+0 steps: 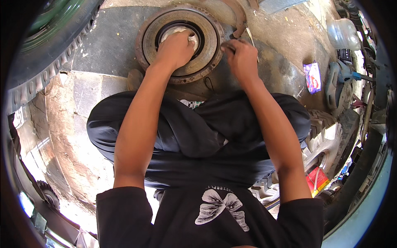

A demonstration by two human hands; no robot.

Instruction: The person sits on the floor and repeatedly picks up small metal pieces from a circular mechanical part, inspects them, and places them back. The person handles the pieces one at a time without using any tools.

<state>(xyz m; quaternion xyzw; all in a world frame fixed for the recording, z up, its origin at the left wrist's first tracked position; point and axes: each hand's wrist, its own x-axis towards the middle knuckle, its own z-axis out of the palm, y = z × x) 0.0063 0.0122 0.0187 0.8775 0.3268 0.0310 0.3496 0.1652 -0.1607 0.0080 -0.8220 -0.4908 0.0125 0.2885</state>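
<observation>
On the floor in front of my crossed legs lies a round, rusty metal drum (213, 39), with a row of small holes around its outer flange. My left hand (175, 50) reaches into its middle, fingers curled downward over a pale, silvery centre (177, 30). What those fingers hold, if anything, is hidden. Just off the drum's right edge, my right hand (243, 61) is closed, thumb and fingertips pressed together. Whatever may be between them is too small to make out. A thin pale rod (250, 36) shows behind that hand.
A curved rusty metal piece (240, 18) lies beyond my right hand. A large tyre (53, 58) stands at the far left. To the right are a purple packet (312, 77), a clear plastic bottle (343, 34), a grey-blue tool (334, 80) and a red-yellow packet (317, 181).
</observation>
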